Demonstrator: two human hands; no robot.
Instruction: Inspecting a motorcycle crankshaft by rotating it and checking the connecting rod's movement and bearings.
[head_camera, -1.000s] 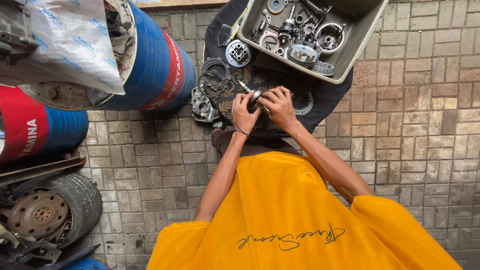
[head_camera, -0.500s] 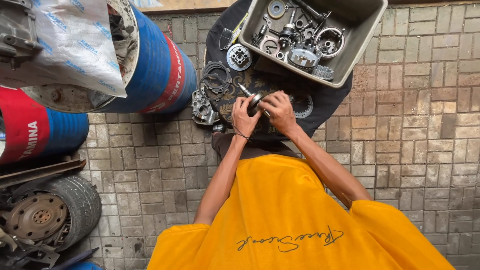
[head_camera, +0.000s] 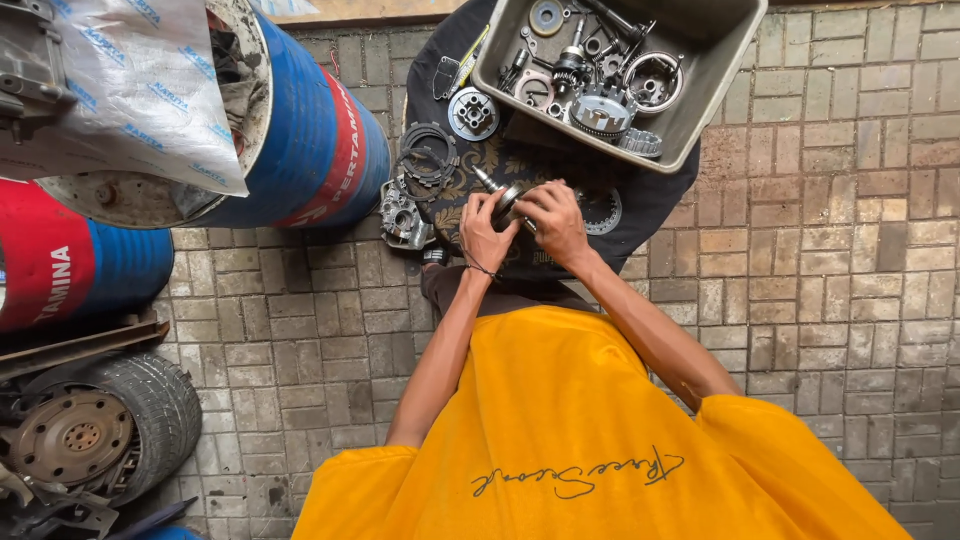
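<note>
Both my hands meet over a dark patterned cloth (head_camera: 640, 205) spread on the brick floor. My left hand (head_camera: 485, 232) grips a metal shaft with gears (head_camera: 500, 190), whose bare end sticks out to the upper left. My right hand (head_camera: 553, 218) closes on the same part from the right side, fingers over its gear end. Around the hands on the cloth lie a stack of clutch rings (head_camera: 428, 152), a round clutch hub (head_camera: 473, 113) and a flat gear (head_camera: 600, 210). A small engine casing (head_camera: 403, 217) sits just left of my left hand.
A grey plastic tub (head_camera: 700, 110) full of several engine parts stands at the cloth's far edge. Blue and red drums (head_camera: 300, 130) lie at the left, one under a white sack (head_camera: 120, 90). An old tyre with its rim (head_camera: 95, 430) rests at the bottom left.
My hands have stayed on the shaft over the cloth, shifting only slightly on it. Nothing else on the floor has moved.
</note>
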